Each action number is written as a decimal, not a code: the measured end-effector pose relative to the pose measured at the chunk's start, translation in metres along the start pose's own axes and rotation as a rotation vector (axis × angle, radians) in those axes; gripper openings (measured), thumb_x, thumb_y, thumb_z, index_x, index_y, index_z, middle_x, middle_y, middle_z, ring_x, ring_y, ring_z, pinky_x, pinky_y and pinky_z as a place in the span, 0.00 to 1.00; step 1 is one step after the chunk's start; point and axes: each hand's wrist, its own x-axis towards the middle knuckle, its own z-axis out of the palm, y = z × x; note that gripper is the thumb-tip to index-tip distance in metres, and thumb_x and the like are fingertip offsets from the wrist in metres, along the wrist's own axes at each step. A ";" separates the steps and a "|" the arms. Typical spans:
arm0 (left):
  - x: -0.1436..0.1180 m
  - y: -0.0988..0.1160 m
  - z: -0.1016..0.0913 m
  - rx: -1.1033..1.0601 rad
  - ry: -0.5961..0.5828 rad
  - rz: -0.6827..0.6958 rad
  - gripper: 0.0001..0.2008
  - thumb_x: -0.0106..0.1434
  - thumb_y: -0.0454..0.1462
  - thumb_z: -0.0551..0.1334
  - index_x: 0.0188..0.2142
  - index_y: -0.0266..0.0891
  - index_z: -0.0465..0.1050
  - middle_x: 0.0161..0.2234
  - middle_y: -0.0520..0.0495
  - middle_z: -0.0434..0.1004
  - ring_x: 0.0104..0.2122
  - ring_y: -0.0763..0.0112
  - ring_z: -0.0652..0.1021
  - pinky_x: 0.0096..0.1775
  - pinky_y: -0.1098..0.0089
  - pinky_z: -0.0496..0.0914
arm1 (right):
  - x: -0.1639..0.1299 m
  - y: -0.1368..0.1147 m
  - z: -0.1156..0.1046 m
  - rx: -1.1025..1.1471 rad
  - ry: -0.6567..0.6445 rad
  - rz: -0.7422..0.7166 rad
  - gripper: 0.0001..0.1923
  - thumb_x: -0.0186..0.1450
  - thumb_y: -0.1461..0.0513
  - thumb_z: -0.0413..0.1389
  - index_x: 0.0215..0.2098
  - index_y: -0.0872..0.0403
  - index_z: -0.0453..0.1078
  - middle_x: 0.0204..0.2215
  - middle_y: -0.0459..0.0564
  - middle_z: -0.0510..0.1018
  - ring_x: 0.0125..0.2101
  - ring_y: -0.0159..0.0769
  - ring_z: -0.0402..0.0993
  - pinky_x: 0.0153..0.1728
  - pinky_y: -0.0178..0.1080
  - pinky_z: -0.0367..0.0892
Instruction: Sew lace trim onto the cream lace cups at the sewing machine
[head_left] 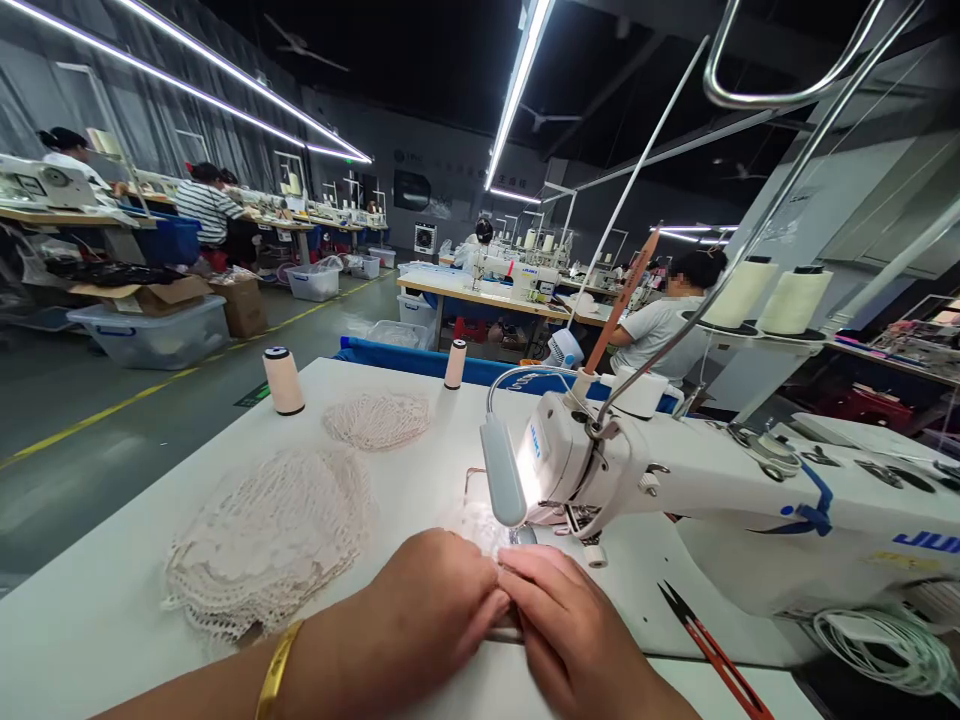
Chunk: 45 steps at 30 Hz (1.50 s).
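A pale piece of lace (482,522) lies under the lit needle area of a white sewing machine (697,460). My left hand (439,590) is closed on its near edge, knuckles up and fingertips mostly hidden. Close against it, my right hand (559,610) pinches the same edge just in front of the presser foot. The clip-on lamp (502,470) hangs directly above and hides part of the lace. To the left sits a stack of cream lace pieces (274,530), with a smaller lace pile (377,418) behind it.
Two peach thread spools (283,382) (454,365) stand at the table's back. Red-handled thread snips (712,650) lie right of my right hand. Cream thread cones (796,300) stand on a rack behind the machine. A co-worker (667,315) sits ahead; plastic bins (154,330) line the aisle.
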 end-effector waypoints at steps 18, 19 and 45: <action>-0.001 -0.025 -0.002 -0.141 0.006 -0.206 0.09 0.70 0.29 0.57 0.33 0.41 0.65 0.39 0.45 0.77 0.37 0.59 0.75 0.38 0.61 0.65 | -0.004 -0.018 0.008 0.113 0.010 -0.256 0.17 0.86 0.63 0.46 0.42 0.53 0.73 0.32 0.45 0.83 0.34 0.33 0.79 0.38 0.40 0.69; -0.001 -0.025 0.003 -0.165 0.057 -0.161 0.09 0.70 0.29 0.56 0.33 0.41 0.63 0.38 0.45 0.76 0.35 0.61 0.74 0.37 0.62 0.64 | -0.005 -0.019 0.006 0.129 -0.008 -0.244 0.16 0.85 0.63 0.46 0.42 0.52 0.72 0.30 0.44 0.81 0.32 0.32 0.77 0.35 0.39 0.68; 0.003 0.002 0.023 -0.252 0.665 0.187 0.14 0.74 0.27 0.57 0.52 0.41 0.77 0.48 0.43 0.82 0.37 0.64 0.76 0.42 0.62 0.73 | -0.006 -0.014 0.001 0.215 0.156 0.383 0.08 0.79 0.63 0.52 0.40 0.47 0.64 0.32 0.41 0.75 0.32 0.37 0.71 0.34 0.36 0.66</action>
